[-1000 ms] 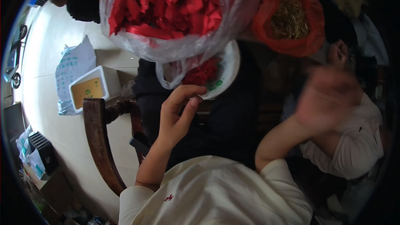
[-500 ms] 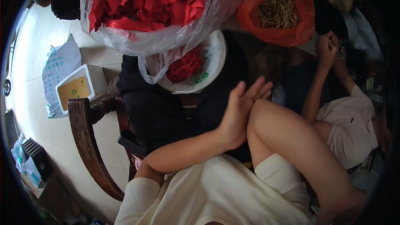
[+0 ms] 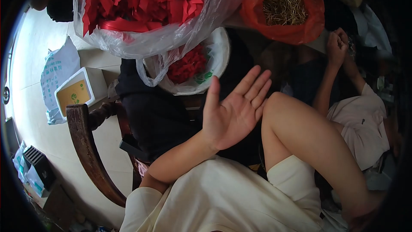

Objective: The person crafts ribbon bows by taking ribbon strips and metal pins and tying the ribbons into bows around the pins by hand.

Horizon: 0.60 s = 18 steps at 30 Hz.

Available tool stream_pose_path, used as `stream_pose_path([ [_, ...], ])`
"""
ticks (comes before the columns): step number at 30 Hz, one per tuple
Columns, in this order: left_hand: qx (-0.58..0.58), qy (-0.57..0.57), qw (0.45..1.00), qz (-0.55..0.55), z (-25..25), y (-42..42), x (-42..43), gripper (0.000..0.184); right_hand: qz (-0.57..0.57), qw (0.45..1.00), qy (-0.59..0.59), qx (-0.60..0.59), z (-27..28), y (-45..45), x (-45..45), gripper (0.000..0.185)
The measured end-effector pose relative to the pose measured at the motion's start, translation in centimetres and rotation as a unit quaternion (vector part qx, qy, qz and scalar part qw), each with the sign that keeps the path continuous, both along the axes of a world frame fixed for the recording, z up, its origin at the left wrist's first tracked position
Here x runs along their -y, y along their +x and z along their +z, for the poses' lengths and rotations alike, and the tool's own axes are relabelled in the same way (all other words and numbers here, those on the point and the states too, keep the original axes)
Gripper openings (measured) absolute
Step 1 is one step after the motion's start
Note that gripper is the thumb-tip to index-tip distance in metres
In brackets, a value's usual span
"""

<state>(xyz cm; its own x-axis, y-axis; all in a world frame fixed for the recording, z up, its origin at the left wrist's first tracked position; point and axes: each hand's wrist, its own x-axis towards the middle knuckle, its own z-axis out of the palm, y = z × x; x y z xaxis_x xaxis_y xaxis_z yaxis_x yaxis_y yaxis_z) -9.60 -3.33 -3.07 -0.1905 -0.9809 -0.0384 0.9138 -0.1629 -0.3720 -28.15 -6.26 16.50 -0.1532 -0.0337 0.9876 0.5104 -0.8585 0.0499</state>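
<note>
My left hand is held palm up above my lap, fingers stretched out and thumb spread; it holds nothing. Its fingertips come close to my bent right elbow. My right forearm folds back toward the lower right, where my right hand is dim at the picture's edge and its fingers cannot be made out. Ahead of my left hand, a white basin lined with clear plastic holds a heap of red ribbon pieces. Beyond it a clear plastic bag is full of red ribbon strips.
A red plastic bag of thin gold-coloured wires or stems is at the upper right. On the right sits another person, hands together. A wooden chair arm, a white foam box and a printed sack are on the left.
My left hand has shifted left and turned so its palm faces up, fingers spread wider. My right elbow has moved slightly to the right. The view has shifted slightly.
</note>
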Motion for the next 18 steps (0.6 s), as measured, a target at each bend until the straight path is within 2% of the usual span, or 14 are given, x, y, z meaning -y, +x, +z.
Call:
stream_pose_path([
  [4,0.175,-0.066,0.982,-0.035,0.2,-1.2,-1.7,0.078,0.013,0.999,0.036,0.020,-0.3,-0.5,1.2,0.026],
  [9,0.301,-0.047,0.949,-0.079,0.9,-1.5,-4.4,0.078,0.071,0.989,0.116,0.061,-0.6,-0.5,4.3,0.028],
  [12,0.290,-0.058,0.948,-0.113,-0.8,-0.4,-4.5,0.070,0.106,0.976,0.182,0.055,-1.0,1.8,7.3,0.030],
  [13,0.298,-0.004,0.949,-0.107,-0.8,-0.5,-4.6,0.057,0.115,0.970,0.209,0.046,-1.3,3.0,8.4,0.030],
  [15,0.250,-0.084,0.955,-0.136,-2.7,0.3,-5.4,0.050,0.124,0.957,0.262,0.017,-2.6,6.0,10.4,0.031],
  [16,0.226,-0.124,0.954,-0.151,-3.3,1.0,-5.8,0.048,0.124,0.947,0.296,-0.017,-3.5,8.2,11.2,0.032],
  [17,0.232,-0.109,0.957,-0.133,-2.0,2.0,-6.1,0.044,0.111,0.936,0.328,-0.065,-4.5,10.7,11.7,0.033],
  [18,0.300,-0.081,0.945,-0.101,-2.0,2.9,-6.1,0.044,0.087,0.920,0.356,-0.137,-5.9,13.3,11.9,0.033],
])
